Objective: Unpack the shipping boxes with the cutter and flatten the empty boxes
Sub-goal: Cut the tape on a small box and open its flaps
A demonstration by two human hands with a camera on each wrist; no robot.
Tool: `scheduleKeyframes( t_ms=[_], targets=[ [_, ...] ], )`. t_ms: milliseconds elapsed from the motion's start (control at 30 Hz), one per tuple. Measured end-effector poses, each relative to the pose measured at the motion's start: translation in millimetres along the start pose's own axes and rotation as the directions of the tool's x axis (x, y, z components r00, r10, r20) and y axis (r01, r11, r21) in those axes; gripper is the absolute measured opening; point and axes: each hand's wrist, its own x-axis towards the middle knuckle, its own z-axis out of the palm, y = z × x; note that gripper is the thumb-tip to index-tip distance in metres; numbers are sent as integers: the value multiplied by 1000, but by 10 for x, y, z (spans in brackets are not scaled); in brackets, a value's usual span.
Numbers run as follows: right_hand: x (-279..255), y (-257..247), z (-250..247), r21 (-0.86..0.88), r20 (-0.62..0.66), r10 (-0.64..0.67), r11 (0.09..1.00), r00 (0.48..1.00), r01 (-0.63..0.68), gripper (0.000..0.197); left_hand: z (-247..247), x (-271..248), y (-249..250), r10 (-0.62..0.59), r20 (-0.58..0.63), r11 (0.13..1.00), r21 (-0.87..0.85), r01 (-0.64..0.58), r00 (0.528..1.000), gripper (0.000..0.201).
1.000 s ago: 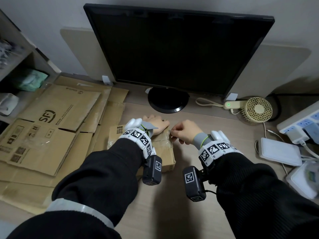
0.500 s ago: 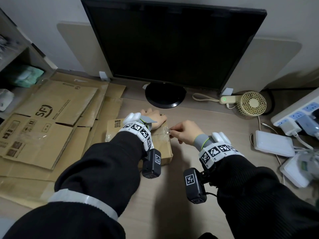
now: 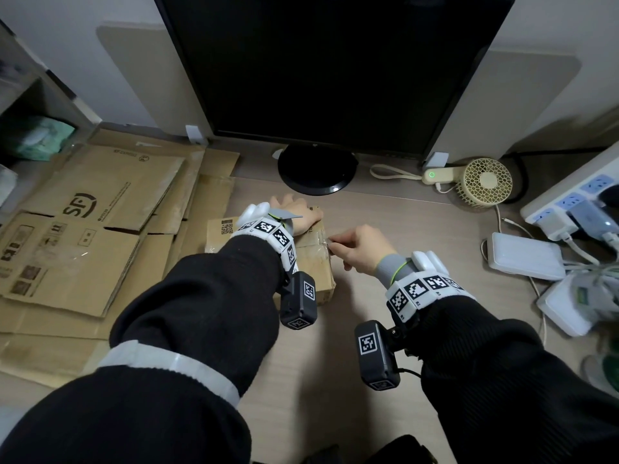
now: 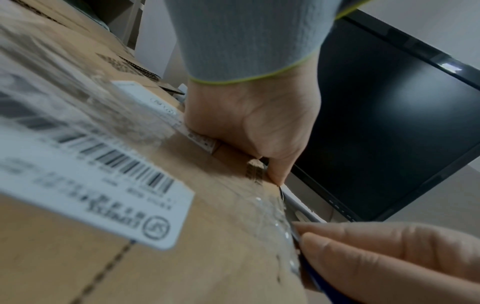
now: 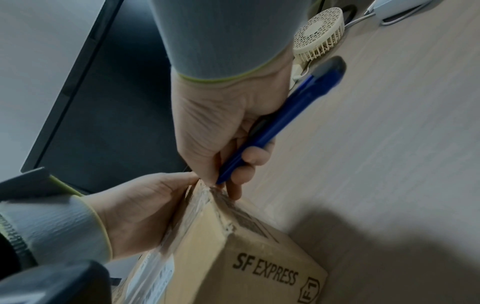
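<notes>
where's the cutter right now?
In the right wrist view, the blue cutter is gripped in the right hand, tip at the taped upper edge of the box.

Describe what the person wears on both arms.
Black sleeves over grey cuffs with lime edges. Each wrist carries a white band with black square markers and a marked black camera box; a thin cable leaves the right one.

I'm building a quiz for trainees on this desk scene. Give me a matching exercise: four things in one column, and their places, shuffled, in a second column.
Things:
1. cutter
2. box
3. small fan
4. flattened cardboard

Places:
A. lying on the desk, left of the box
B. held in the right hand
C. gripped by the left hand
D. right of the monitor stand

Pairs: 1-B, 2-C, 3-D, 4-A
</notes>
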Motion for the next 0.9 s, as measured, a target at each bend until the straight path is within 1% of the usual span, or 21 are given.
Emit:
scheduleKeyframes(
  t_ms=[133, 267, 400, 500, 533, 600, 667, 800, 900],
  targets=[
    [-30, 16, 33, 51, -16, 14, 999, 1000, -13, 23, 18, 6, -12, 7, -4, 1000, -15, -8, 1000, 54],
    [-15, -31, 26, 38, -4, 14, 999, 1000, -14, 21, 17, 49, -34, 19, 5, 1000, -12, -19, 1000, 57],
    [51, -104, 52, 18, -66, 34, 999, 997, -33, 6, 42, 60, -36, 21, 11, 999, 29, -22, 1000, 65],
    [56, -104, 56, 36, -72, 26, 999, 997, -24, 13, 41, 76, -36, 14, 7, 999, 33, -14, 1000, 64],
    [45, -91, 56, 62, -67, 26, 998, 997, -22, 12, 43, 79, -40, 10, 9, 1000, 25, -10, 1000, 63],
    [13, -78, 53, 142, -63, 34, 990, 997, -24, 5, 36, 80, -43, 5, 5, 1000, 13, -5, 1000, 60],
    [-24, -51, 57, 220, -63, 44, 975, 997, -29, 6, 43, 78, -29, 3, 1, 1000, 14, -3, 1000, 58],
    [-69, -47, 36, 241, -44, 27, 970, 999, -15, 8, 61, 81, -27, -2, -16, 1000, 9, 2, 1000, 58],
    [-61, -19, 27, 241, -25, 38, 970, 999, -31, 11, 51, 68, -22, 1, -18, 1000, 28, -1, 1000, 60]
  ],
)
